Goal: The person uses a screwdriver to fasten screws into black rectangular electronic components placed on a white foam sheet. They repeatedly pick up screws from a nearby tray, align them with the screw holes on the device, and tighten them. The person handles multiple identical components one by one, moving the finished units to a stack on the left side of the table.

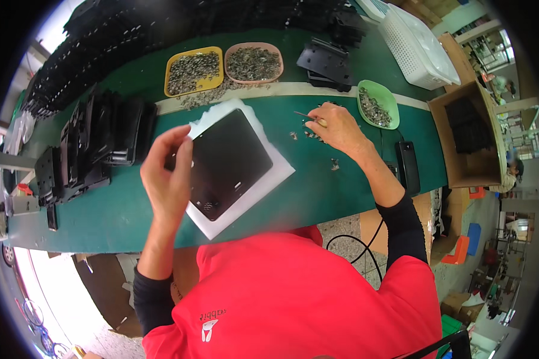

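A flat black panel (pixel 233 161) with rounded corners and small slots lies slanted on a white foam sheet (pixel 269 179). At the panel's left corner, my left hand (pixel 170 170) has its thumb and fingers closed about the edge; the fingertips are partly hidden. My right hand (pixel 338 128) is pinched around a thin tool (pixel 302 113) with a reddish shaft and a pale yellow part, whose exact kind I cannot make out. Beneath and beside that hand, small metal clips (pixel 312 135) lie scattered on the green table (pixel 305 191).
Small metal parts fill a yellow tray (pixel 167 78), a pink tray (pixel 281 60) and a green bowl (pixel 395 113). Black panels (pixel 78 143) stack at left, more parts (pixel 323 63) behind. At right are a black device (pixel 408 167), white basket (pixel 419 54) and cardboard box (pixel 473 173).
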`<state>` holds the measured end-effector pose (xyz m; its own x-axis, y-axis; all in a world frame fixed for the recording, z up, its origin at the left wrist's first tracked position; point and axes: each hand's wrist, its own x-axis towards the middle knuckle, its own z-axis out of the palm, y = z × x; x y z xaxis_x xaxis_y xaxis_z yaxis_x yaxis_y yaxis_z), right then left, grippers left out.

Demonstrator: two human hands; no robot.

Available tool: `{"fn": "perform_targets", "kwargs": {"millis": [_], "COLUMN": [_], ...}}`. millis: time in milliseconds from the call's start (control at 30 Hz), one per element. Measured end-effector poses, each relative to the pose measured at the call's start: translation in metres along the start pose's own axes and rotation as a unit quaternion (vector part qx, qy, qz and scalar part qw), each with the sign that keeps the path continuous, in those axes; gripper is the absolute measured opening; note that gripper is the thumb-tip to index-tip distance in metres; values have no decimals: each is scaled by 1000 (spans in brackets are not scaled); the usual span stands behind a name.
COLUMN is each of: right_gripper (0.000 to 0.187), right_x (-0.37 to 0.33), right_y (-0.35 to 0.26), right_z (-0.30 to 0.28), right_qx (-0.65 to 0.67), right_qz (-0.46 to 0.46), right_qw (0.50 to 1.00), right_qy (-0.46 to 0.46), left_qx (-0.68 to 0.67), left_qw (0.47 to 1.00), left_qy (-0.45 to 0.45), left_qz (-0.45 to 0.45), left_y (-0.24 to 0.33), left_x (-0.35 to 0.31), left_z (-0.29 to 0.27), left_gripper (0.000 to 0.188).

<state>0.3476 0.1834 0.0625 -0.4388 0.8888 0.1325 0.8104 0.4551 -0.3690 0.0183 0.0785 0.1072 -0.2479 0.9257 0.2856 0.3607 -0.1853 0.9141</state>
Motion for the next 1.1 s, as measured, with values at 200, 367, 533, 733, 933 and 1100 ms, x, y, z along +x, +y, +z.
{"fn": "perform_targets", "kwargs": {"millis": [200, 367, 533, 733, 933, 1100], "right_gripper": [22, 16, 17, 18, 12, 9], "right_x": [16, 21, 27, 28, 25, 15], "right_y": [-6, 1, -9, -15, -34, -66], "right_z": [17, 27, 27, 23, 6, 3], "right_qx": [-22, -11, -40, -35, 206, 436], "right_qz": [31, 50, 76, 94, 119, 114], "right_qw": [997, 997, 994, 993, 965, 878], "right_qy": [-61, -63, -63, -66, -112, -160], "left_qx": [-66, -81, -66, -120, -171, -150], "left_qw": [962, 969, 970, 952, 944, 924], "left_qy": [-189, -152, -139, -178, -179, -263], "left_qz": [-185, -178, -186, -217, -218, -232], "left_y": [-42, -77, -85, -77, -87, -71], "left_x": [32, 33, 20, 29, 34, 42], "left_z": [-16, 2, 6, 8, 12, 6], "left_gripper": [23, 21, 21, 19, 19, 22]}}
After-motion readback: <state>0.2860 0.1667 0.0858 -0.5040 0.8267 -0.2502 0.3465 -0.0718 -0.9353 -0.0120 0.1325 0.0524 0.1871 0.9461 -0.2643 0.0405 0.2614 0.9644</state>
